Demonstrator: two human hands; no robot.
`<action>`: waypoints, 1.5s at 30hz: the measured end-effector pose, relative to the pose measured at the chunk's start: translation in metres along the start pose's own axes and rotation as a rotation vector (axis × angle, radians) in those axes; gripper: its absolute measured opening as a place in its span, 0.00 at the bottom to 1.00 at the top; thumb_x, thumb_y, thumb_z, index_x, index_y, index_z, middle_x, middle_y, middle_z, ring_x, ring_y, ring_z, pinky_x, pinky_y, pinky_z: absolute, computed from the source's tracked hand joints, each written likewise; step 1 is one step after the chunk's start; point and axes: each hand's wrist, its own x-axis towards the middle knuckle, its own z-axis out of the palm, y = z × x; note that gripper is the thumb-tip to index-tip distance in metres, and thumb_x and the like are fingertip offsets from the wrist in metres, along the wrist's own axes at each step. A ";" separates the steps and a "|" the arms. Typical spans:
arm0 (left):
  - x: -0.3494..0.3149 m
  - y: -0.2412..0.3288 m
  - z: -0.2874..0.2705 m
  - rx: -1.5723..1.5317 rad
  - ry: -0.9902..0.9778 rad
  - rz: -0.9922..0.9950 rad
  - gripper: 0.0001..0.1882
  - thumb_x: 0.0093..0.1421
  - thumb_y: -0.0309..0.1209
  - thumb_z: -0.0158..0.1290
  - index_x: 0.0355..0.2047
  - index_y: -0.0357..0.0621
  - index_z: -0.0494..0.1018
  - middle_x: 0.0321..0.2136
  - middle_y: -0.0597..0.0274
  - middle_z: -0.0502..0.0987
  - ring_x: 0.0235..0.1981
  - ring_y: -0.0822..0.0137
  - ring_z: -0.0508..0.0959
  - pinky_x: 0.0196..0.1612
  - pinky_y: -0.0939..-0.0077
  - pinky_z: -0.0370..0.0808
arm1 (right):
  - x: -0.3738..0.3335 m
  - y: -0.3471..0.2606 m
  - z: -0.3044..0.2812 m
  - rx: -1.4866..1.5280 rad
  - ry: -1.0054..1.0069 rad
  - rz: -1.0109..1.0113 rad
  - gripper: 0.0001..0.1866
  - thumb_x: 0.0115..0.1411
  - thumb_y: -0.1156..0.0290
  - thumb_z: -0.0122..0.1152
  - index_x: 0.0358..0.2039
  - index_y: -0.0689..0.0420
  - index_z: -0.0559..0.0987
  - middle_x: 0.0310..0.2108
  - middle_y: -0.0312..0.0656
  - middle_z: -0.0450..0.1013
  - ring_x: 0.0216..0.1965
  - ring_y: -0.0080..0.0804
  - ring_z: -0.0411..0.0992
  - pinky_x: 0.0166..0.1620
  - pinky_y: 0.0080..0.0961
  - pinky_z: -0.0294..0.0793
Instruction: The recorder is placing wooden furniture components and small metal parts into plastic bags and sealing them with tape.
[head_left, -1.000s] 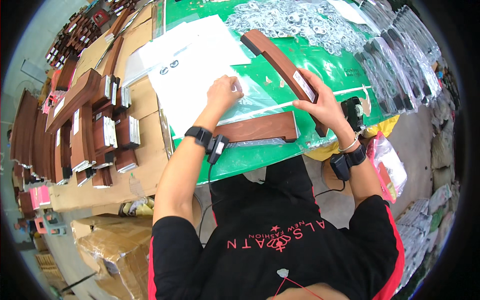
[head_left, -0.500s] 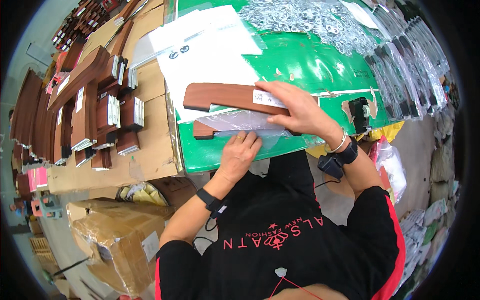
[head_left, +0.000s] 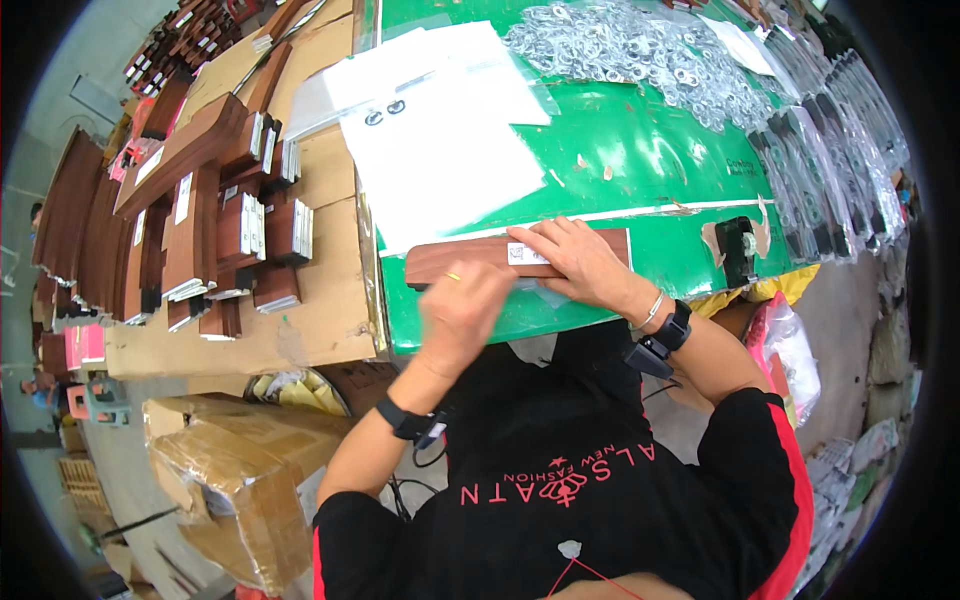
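Observation:
A long reddish-brown wood-look board (head_left: 590,252) with a white label lies along the near edge of the green tabletop. My right hand (head_left: 583,262) grips its right part, fingers over the top and thumb at the near side. My left hand (head_left: 462,312) is in front of the board's left part, smeared by motion, so its fingers cannot be read. A bit of clear plastic (head_left: 545,296) shows below the board near my right thumb. The second board and the bag seen earlier are hidden now, apart from that plastic.
Stacked brown boards (head_left: 190,235) with labels stand on cardboard at left. White sheets (head_left: 440,150) and a plastic bag with two dark rings lie beyond. Metal washers (head_left: 640,55) heap at the far side; bagged parts (head_left: 830,170) line the right. A black device (head_left: 738,250) sits at the right edge.
My right hand has brought the labelled board down and nearer, over the other board and its plastic. My left hand has come up from the near edge to the board's left part.

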 end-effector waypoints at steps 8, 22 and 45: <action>0.086 -0.133 0.013 0.318 -0.422 -0.362 0.18 0.52 0.36 0.65 0.43 0.49 0.76 0.36 0.62 0.80 0.40 0.58 0.79 0.42 0.62 0.76 | 0.004 0.003 -0.011 -0.049 0.115 -0.072 0.38 0.58 0.56 0.68 0.66 0.53 0.65 0.59 0.49 0.68 0.58 0.48 0.67 0.61 0.42 0.64; 0.112 -0.185 0.021 -0.264 -0.496 -0.576 0.07 0.59 0.31 0.57 0.27 0.41 0.79 0.20 0.66 0.76 0.24 0.74 0.75 0.29 0.76 0.70 | 0.034 0.051 -0.052 0.392 0.088 0.229 0.22 0.65 0.57 0.60 0.54 0.57 0.77 0.55 0.48 0.74 0.56 0.47 0.71 0.58 0.37 0.71; 0.118 -0.202 -0.003 -0.783 0.195 -0.919 0.06 0.67 0.27 0.51 0.40 0.36 0.71 0.37 0.57 0.78 0.33 0.59 0.84 0.38 0.71 0.83 | 0.142 0.077 0.021 0.958 0.128 0.628 0.11 0.62 0.66 0.61 0.29 0.61 0.80 0.24 0.40 0.81 0.25 0.25 0.81 0.28 0.23 0.79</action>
